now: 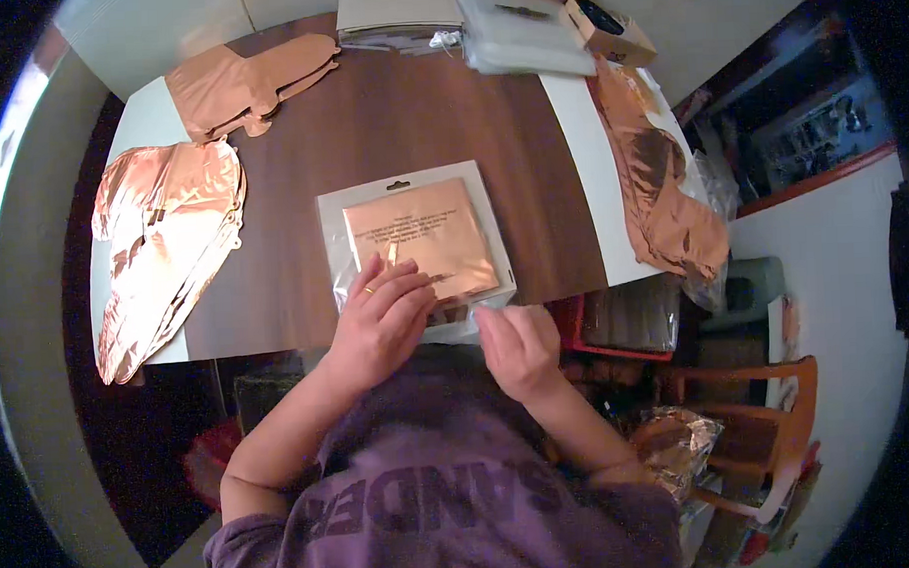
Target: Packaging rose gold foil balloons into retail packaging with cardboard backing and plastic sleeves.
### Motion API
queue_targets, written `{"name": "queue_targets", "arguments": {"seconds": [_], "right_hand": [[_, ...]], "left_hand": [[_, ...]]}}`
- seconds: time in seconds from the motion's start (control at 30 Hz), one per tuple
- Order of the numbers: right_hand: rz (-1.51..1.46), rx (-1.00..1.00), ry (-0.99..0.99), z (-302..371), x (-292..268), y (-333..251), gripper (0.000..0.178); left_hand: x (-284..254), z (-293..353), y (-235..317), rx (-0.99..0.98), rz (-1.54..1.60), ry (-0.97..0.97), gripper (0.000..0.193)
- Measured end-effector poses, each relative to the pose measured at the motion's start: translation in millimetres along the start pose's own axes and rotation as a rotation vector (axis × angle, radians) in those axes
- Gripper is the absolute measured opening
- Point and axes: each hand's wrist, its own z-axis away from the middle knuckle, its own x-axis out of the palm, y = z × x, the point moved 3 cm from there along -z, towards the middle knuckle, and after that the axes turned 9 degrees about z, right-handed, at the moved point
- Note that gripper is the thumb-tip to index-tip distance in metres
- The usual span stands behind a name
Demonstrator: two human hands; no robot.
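Observation:
In front of me on the table lies a clear plastic bag [501, 204] with a white card and a hang hole at its far end. Inside it shows a folded rose-gold foil sheet [422, 217] with dark printed text, probably a flat foil balloon. My left hand [380, 312], a ring on one finger, rests on the near left part of the bag with its fingers stretched over it. Beside it, my right hand [522, 347] pinches the bag's near right edge, fingers curled and thumb pressed in. Part of the near edge is hidden by my hands.
Flat rose-gold foil balloons lie at the left [167, 219], far left [222, 87] and right [656, 172]. Along the back are stacked white cards [395, 6], clear bags [526, 41] and a small box [616, 40]. A red crate [622, 351] and wooden chair [801, 412] stand right.

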Motion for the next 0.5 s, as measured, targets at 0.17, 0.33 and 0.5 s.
{"name": "queue_targets", "arguments": {"seconds": [0.17, 0.33, 0.5], "right_hand": [[0.178, 0.173, -0.077, -9, 15, 22, 0.022], [-0.326, 0.301, -0.453, -20, -4, 41, 0.041], [-0.365, 0.18, -0.444, -21, 3, 61, 0.037]], "left_hand": [[8, 7, -3, 0.017, 0.057, -0.009, 0.024], [11, 11, -7, 0.021, 0.006, -0.03, 0.024], [6, 8, -4, 0.068, -0.002, -0.145, 0.024]]}}
